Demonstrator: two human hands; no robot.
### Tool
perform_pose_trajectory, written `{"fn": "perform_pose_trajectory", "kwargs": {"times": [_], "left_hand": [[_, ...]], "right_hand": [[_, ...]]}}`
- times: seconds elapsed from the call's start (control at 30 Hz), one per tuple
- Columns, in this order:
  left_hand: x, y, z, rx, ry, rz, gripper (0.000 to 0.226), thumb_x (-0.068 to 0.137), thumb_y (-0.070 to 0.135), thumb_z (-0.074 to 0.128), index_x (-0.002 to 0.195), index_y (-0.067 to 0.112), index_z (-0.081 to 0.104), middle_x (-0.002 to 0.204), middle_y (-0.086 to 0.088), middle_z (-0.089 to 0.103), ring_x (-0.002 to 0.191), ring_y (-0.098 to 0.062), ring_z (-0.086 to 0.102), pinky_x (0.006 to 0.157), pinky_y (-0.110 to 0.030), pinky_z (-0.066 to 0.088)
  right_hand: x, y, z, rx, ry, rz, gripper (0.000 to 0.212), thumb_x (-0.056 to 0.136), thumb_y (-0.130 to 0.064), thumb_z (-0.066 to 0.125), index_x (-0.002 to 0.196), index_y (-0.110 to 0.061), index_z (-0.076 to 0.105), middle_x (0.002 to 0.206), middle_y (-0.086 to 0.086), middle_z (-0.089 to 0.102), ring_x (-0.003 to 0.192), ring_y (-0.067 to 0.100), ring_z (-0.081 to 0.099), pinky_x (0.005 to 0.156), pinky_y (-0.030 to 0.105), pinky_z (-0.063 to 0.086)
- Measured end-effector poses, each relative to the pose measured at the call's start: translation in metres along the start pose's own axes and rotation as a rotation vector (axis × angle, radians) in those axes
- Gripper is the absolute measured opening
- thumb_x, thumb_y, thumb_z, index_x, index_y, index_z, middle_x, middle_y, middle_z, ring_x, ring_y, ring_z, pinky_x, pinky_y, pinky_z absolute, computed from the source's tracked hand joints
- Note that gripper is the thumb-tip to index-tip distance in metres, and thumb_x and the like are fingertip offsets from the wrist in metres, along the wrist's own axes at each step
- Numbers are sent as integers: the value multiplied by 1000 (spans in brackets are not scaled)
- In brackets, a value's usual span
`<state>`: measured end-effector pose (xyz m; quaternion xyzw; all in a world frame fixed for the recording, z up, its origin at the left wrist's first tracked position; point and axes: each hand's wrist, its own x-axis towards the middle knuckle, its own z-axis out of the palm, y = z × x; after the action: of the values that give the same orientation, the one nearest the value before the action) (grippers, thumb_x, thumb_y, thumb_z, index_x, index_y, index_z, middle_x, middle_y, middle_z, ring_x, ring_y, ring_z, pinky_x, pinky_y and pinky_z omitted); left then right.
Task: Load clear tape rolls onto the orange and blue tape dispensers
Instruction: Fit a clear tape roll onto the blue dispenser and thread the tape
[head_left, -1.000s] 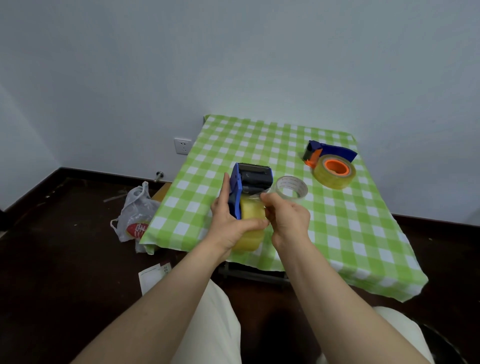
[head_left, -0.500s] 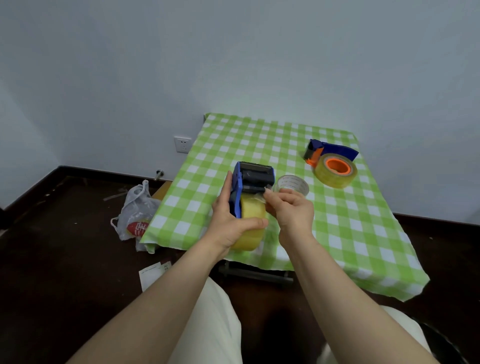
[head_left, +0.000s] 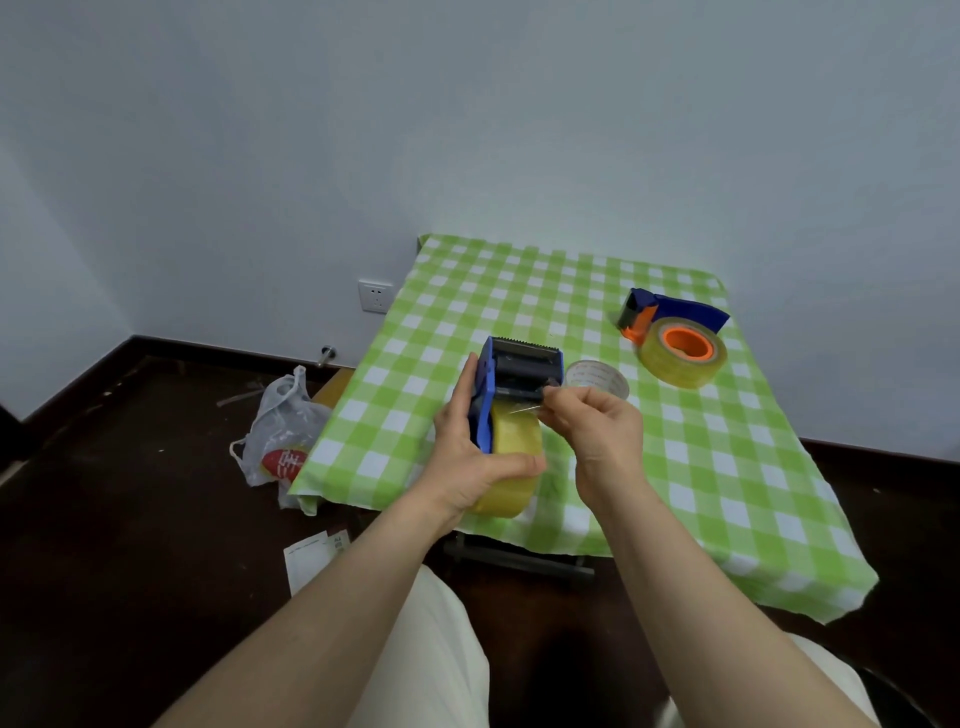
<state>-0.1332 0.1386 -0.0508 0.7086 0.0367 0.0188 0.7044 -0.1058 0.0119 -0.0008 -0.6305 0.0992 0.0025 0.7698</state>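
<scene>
The blue dispenser (head_left: 522, 371) is held up at the centre of the frame, above the near edge of the desk (head_left: 727, 493), with a yellowish clear roll (head_left: 511, 457) seated in it. The left hand (head_left: 462, 457) grips it, fingers along the blue side plate and thumb curled over the roll. The right hand (head_left: 597, 423) pinches the tape end (head_left: 524, 410) just below the black roller and the toothed blade (head_left: 524, 343).

The step in hand looks like threading. The end should go up flat and square past the roller toward the blade, without folding onto itself. The left thumb will likely need to ease off so the roll can turn. Fingertips are best kept short of the teeth.

A pale ring, probably a spent core (head_left: 597, 379), lies on the desk just behind the right hand. As the work is done in the air, it should not hinder. At the upper right of the cloth lies the orange dispenser (head_left: 675, 314), a second roll (head_left: 681, 358) on its orange hub. On the floor at lower left are a bag (head_left: 283, 436) and a paper (head_left: 311, 556).
</scene>
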Motion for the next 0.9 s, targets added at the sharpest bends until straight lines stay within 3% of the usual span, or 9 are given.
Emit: {"fn": "perform_pose_trajectory", "kwargs": {"times": [0.07,0.17,0.23,0.43,0.53,0.63,0.73,0.83,0.9], "left_hand": [[1,0,-1,-2,-3,-2,128,35,34,92,135,65,18,146,6,33,134,-17,38,109,-44,40],[2,0,-2,2,-7,-6,129,33,37,93,133,67,18,146,5,34,134,-18,39,108,-46,40],[2,0,-3,-4,-12,-9,130,30,40,94,133,68,18,146,3,35,133,-19,40,108,-46,40],[0,0,-8,9,-11,-6,128,34,36,93,133,67,17,145,2,35,135,-18,38,110,-47,38],[0,1,-8,16,-19,-10,128,36,36,92,135,65,16,146,3,34,135,-17,37,111,-47,36],[1,2,-8,12,-23,-19,129,35,38,92,135,64,16,146,3,34,134,-17,37,111,-46,36],[4,3,-9,2,-39,-19,132,29,45,93,136,63,18,147,2,34,135,-17,37,111,-46,37],[7,3,-11,-14,-38,-30,131,26,48,93,133,65,19,147,2,34,135,-19,38,110,-47,38],[8,3,-11,-27,-39,-36,131,25,46,94,133,65,20,147,2,34,134,-20,39,108,-47,40]], "right_hand": [[-1,-1,-1,-176,13,-136,21,76,-9,72,58,-15,63,70,-5,61,77,17,61,81,30,51],[0,-1,-2,-456,37,-396,13,76,-14,74,65,-19,68,93,-5,44,95,10,48,84,8,40],[1,0,-2,-554,10,-540,5,77,-10,71,73,-11,70,99,-1,41,93,5,44,76,-2,35],[7,5,-5,-568,-121,-697,2,79,-4,69,77,-5,69,99,-14,37,85,-18,40,74,1,36],[10,4,-7,-618,-159,-766,1,79,-6,68,78,-6,68,105,-9,37,85,-13,44,77,3,37],[16,-2,-7,-700,-206,-845,2,78,-6,68,77,-6,69,112,1,37,81,10,47,79,7,40],[20,-7,-5,-742,-238,-818,2,79,-6,68,78,-5,69,114,2,36,78,12,46,78,6,39],[21,-14,-2,-720,-283,-620,6,83,-8,66,77,-7,66,114,-1,37,77,1,44,71,2,36],[24,-19,1,-714,-302,-488,14,84,-13,65,70,-15,63,114,-3,39,77,2,43,69,8,37]]}}
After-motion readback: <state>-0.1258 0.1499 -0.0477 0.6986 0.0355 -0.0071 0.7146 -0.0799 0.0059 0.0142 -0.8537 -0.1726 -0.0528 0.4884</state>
